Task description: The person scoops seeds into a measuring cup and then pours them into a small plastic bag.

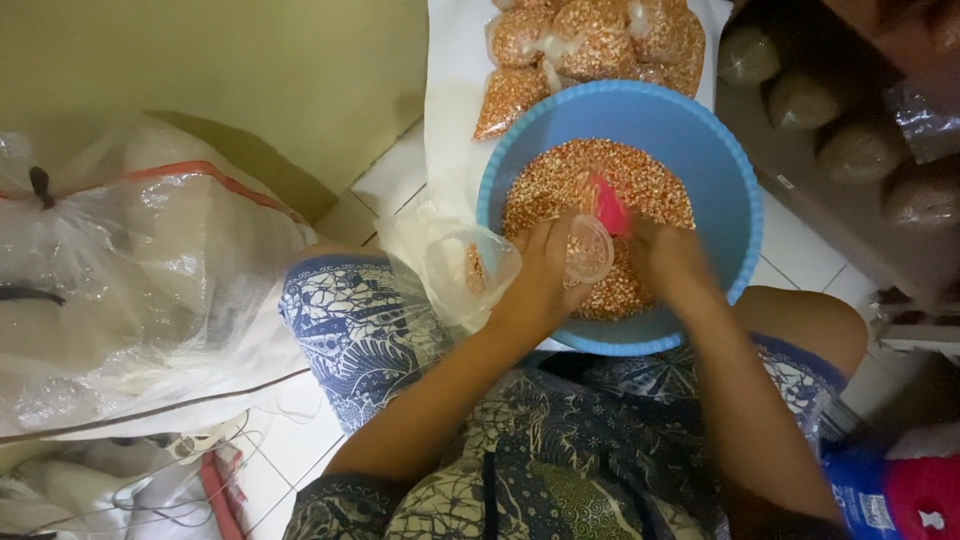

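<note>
White floor tiles [400, 175] and a pale green wall frame the spot where you sit, a blue basin [720, 180] between your knees.

Your left hand [545, 275] is closed around the mouth of a small clear bag [470, 270], holding it open at the basin's left rim; a clear round cup [590, 248] sits against your fingers, though which hand carries it is hard to tell. Your right hand [672, 262] is down in the basin, curled on a pink scoop [611, 205] that is blurred with motion, its blade in the kernels [560, 185].

Judging from how things lie, you are partway through. The bag in your hand shows only a little orange grain at the bottom, so it looks barely begun. Kernels cover the basin floor, so plenty is left to bag. Beyond the basin, on a white sheet [450, 80], lie filled bags [590, 45].

By count: one basin, one scoop, one cup, one bag being filled. The filled bags number at least five; they overlap and run off the top edge, so the exact figure cannot be told.

Further out, a big clear sack [150, 290] with a red band sits to your left. To your right a brown shelf [800, 200] holds four dim rounded packets [860, 150]. A blue and pink pack [900, 495] lies by your right knee.
</note>
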